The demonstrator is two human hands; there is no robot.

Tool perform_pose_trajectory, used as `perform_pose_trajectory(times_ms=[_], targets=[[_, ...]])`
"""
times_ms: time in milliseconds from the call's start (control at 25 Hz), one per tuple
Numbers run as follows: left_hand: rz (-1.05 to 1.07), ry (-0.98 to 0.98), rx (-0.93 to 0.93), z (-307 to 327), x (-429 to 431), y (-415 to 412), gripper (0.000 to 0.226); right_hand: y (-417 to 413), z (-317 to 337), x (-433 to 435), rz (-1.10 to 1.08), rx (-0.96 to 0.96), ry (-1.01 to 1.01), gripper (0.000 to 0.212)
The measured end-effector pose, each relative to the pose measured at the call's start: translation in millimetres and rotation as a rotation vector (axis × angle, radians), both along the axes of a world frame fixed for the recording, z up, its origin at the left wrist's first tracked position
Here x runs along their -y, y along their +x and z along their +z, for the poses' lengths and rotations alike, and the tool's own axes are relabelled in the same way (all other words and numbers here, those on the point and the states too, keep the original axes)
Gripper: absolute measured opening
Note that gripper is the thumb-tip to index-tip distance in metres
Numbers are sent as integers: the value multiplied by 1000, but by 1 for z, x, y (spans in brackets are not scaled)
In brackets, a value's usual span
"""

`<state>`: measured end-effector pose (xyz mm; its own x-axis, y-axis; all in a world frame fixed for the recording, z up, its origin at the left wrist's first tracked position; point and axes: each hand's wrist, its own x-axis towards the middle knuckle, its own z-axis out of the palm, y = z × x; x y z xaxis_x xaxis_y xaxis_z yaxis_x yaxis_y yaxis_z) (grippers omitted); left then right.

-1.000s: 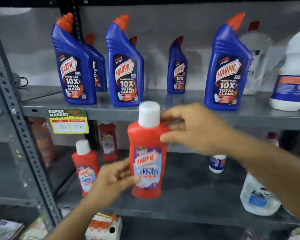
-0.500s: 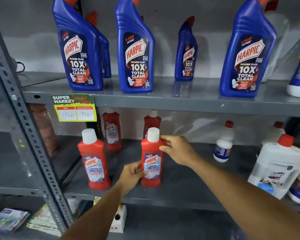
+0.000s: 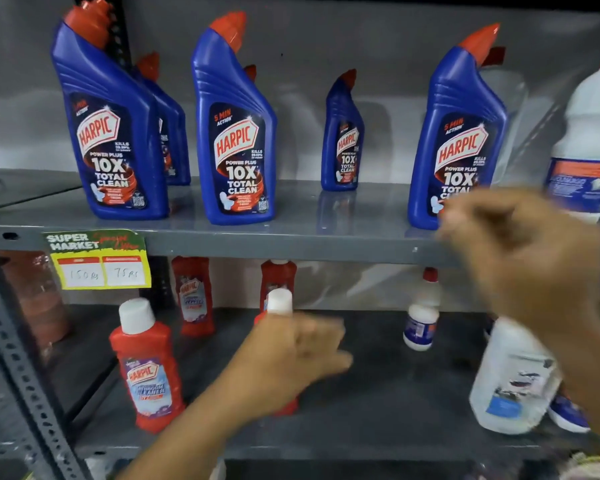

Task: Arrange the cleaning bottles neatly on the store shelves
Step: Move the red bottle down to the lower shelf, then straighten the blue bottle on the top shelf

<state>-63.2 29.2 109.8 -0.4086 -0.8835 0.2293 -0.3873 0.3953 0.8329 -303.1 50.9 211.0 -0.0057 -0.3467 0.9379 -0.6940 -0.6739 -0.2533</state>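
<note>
Red plastic fills the left hand (image 3: 291, 358), which is wrapped around a red Harpic bathroom cleaner bottle (image 3: 278, 303) standing on the lower shelf (image 3: 378, 403). The fingers are curled across its front and hide most of the body and label, so only its white cap and a strip of red near the base show. The grip looks meant to keep the bottle steady and upright as it is set in line with its neighbours.

The right hand (image 3: 520, 244) is raised at the level of the upper shelf's front edge (image 3: 291, 245). It is blurred, with fingers loosely bent and nothing in it, and it overlaps the lower corner of the right blue Harpic toilet cleaner bottle (image 3: 458, 133); whether it touches it cannot be told.

Just left of the held bottle stands a matching red bottle (image 3: 148, 368), flat-sided with a round white cap and a pale glossy label facing forward. Two more red bottles stand behind, near the back wall.

On the upper shelf, large blue bottles with angled necks and slanted red caps stand upright, labels forward, spaced apart; smaller ones sit further back. The left blue bottle (image 3: 108, 126) is above a yellow and green price tag (image 3: 97, 259) stuck on the shelf edge.

White plastic jugs (image 3: 513, 379) with blue labels sit at the right of the lower shelf. The shelving is smooth grey painted metal with a perforated upright post (image 3: 25, 375).
</note>
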Motion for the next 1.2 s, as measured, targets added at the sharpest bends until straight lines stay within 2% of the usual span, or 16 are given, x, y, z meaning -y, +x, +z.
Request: perform_pose_trajectory(times_ms=[80,120,200,280,360,560,720,880,1000,1040,1120,1200], targets=[[72,-323,-70,63,4,-43,35,-34,68,11,-80,136,4,20],[120,-397,-117,91,11,-64,45,-46,96,25,-96,168,70,26],[150,-358,-208,133,35,-100,52,-63,133,52,20,215,353,32],[139,-270,-203,155,58,-124,38,-72,144,72,210,282,608,22],[87,-182,-202,159,74,-132,33,-75,141,83,267,291,704,10],[148,-193,-305,145,93,-100,26,-45,127,102,455,347,674,18],[182,-148,-396,142,99,-62,27,-2,125,117,444,304,642,14],[180,-157,-355,142,96,-56,29,3,124,120,465,313,622,15],[245,-172,-253,147,87,-62,33,-1,122,114,413,222,628,20],[331,-247,-191,146,80,-63,37,-5,123,111,355,176,597,27],[540,-584,-118,143,57,-73,43,-25,131,96,195,122,442,34],[536,-926,-197,138,31,-100,44,-64,145,76,45,107,259,32]])
